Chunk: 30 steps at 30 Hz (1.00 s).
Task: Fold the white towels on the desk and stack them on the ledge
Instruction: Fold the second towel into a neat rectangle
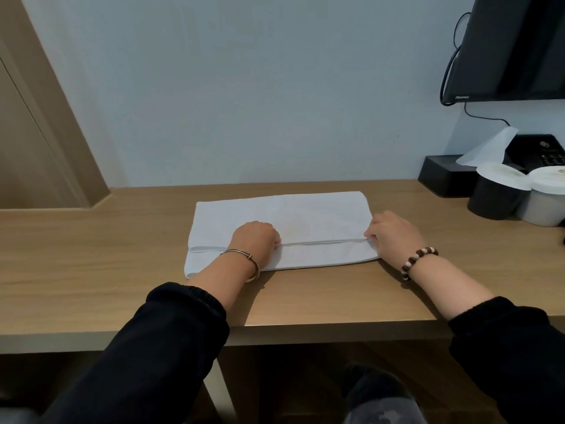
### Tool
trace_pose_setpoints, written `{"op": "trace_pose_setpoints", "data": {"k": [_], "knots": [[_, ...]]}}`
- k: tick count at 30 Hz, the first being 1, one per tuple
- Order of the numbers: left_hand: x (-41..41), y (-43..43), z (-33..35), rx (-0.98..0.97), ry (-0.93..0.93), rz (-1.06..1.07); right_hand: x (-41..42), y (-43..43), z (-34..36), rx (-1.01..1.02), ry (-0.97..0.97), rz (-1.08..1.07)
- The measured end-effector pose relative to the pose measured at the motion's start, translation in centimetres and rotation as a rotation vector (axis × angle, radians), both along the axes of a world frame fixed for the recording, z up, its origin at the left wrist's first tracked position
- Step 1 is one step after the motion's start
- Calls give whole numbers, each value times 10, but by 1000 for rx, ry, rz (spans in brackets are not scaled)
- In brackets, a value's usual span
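**Entry: white towel, part-folded, on desk**

Item: one white towel (284, 221), laid flat on the wooden desk (91, 270), long side running left to right, near the front edge and well apart from the wall. A hemmed edge is seen lying across its nearer half, so a lengthwise fold is judged to be in hand, about partway through the folding of this piece. No other towel is seen, and no stack; which surface is the ledge cannot be told.

Left hand (255, 237): curled knuckles-up on the towel near its middle, set on the hemmed edge. Whether cloth is pinched beneath cannot be told, the fingertips being hidden under the hand.

Right hand (393, 231): placed at the towel's right end, the fingers (371, 236) closed on the hem at the corner, a pinch being shown there.

Next move, as judged: the hem is to be drawn straight and squared with the edge beneath, the layers pressed flat, then a crosswise fold made, right end to left.

Also present: two lidded cups (516, 194), a tissue box (443, 175), a wall screen (513, 47), all far right, clear of the towel.
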State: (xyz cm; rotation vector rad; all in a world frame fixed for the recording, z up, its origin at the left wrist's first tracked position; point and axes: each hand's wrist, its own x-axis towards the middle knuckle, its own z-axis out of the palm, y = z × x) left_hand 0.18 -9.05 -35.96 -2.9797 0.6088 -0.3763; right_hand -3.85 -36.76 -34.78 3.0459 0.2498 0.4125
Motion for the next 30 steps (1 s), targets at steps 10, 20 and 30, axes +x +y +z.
{"op": "trace_pose_setpoints", "data": {"k": [10, 20, 30], "knots": [[-9, 23, 4, 285, -45, -109, 2, 27, 9, -344, 43, -173], [-14, 95, 16, 238, -4, 314, 9, 31, 7, -236, 66, -149], [-19, 99, 14, 255, 35, 311, 12, 33, 1, -400, 15, -130]]}}
